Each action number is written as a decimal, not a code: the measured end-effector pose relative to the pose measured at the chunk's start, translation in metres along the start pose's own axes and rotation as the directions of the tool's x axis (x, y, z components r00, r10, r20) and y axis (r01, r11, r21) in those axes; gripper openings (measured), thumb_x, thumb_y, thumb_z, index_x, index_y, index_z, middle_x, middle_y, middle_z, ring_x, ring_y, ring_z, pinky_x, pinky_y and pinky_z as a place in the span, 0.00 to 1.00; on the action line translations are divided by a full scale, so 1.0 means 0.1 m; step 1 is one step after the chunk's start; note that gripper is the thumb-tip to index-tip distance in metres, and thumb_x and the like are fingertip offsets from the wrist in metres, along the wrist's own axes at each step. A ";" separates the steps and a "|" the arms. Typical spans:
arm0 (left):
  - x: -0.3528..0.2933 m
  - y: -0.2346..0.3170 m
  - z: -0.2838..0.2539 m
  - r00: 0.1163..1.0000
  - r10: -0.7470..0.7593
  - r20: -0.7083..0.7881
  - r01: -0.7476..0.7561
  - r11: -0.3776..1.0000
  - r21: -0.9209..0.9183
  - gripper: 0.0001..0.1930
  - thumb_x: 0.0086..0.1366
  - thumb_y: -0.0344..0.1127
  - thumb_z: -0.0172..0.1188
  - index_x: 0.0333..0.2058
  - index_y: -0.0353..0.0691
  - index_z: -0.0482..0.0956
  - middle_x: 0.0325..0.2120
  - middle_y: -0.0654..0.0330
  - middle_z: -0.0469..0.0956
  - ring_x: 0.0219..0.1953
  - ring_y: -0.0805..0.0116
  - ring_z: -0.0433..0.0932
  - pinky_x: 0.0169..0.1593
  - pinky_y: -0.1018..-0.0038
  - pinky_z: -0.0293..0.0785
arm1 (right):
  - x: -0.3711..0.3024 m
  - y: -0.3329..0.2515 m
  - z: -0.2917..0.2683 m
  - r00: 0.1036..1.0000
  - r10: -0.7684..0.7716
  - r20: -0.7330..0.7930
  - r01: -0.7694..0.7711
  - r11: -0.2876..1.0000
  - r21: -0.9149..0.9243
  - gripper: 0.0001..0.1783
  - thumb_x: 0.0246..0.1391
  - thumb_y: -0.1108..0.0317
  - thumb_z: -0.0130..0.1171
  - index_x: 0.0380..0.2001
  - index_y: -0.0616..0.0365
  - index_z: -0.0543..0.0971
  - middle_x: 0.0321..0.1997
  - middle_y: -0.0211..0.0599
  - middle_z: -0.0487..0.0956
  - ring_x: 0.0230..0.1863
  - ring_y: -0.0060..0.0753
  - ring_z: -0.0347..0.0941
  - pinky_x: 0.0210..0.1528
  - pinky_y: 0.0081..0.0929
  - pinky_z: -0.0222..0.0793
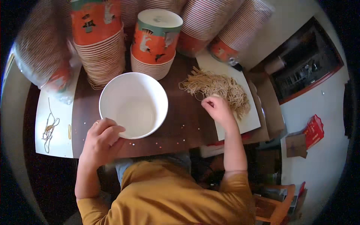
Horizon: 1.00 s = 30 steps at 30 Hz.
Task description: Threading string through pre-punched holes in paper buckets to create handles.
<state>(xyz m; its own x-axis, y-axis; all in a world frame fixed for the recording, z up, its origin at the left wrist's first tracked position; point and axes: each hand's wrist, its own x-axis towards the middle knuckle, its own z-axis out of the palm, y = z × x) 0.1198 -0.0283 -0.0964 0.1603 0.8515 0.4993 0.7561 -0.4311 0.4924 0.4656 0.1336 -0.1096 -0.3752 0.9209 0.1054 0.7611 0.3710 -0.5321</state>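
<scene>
A white paper bucket (pixel 129 101) is tipped toward me on the brown table, its inside showing nothing in it. My left hand (pixel 102 137) grips its near left rim, fingers curled over the edge. To the right, my right hand (pixel 218 108) is at the near edge of a tangled heap of tan strings (pixel 228 88). Its fingers are pinched together, and whatever they hold is too small to make out. Just behind the bucket stands a short upside-down stack of orange and green printed buckets (pixel 156 41).
Taller stacks of nested buckets (pixel 98 48) line the back, some wrapped in clear plastic (pixel 60 56). Loose cord (pixel 48 131) lies on the white board at left. Small pale bits (pixel 157 143) dot the table's front. A wooden chair (pixel 275 206) stands at lower right.
</scene>
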 end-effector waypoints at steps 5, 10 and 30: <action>0.05 0.12 -0.03 0.992 -0.126 -0.011 0.126 0.992 0.003 0.23 0.42 0.28 0.68 0.41 0.40 0.77 0.45 0.50 0.72 0.35 0.58 0.77 0.33 0.70 0.75 | 0.21 0.21 0.26 0.999 -0.046 -0.003 0.041 0.909 -0.415 0.10 0.45 0.65 0.63 0.27 0.62 0.79 0.35 0.43 0.76 0.42 0.48 0.72 0.48 0.42 0.65; 0.03 0.26 -0.09 0.979 -0.037 -0.203 0.038 0.999 0.000 0.16 0.45 0.27 0.66 0.36 0.35 0.78 0.36 0.49 0.76 0.32 0.59 0.77 0.32 0.71 0.74 | 0.27 0.29 0.28 0.998 -0.057 0.032 0.056 0.998 0.040 0.07 0.46 0.69 0.62 0.26 0.61 0.78 0.27 0.39 0.76 0.31 0.39 0.73 0.39 0.33 0.68; 0.55 0.60 0.39 0.989 0.077 -0.124 -0.102 0.974 -0.203 0.10 0.50 0.30 0.65 0.33 0.39 0.77 0.26 0.59 0.77 0.26 0.58 0.75 0.31 0.65 0.71 | -0.11 -1.13 0.17 0.963 -0.232 0.140 -0.158 -0.060 0.986 0.10 0.62 0.64 0.50 0.35 0.60 0.73 0.35 0.38 0.78 0.37 0.25 0.73 0.45 0.26 0.69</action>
<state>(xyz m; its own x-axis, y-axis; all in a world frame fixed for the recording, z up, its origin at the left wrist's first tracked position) 0.1984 0.0042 -0.0676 0.1385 0.7719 0.6205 0.5913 -0.5670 0.5734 0.3749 0.0798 -0.0648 -0.6116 0.7839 0.1068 -0.5077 -0.2854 -0.8129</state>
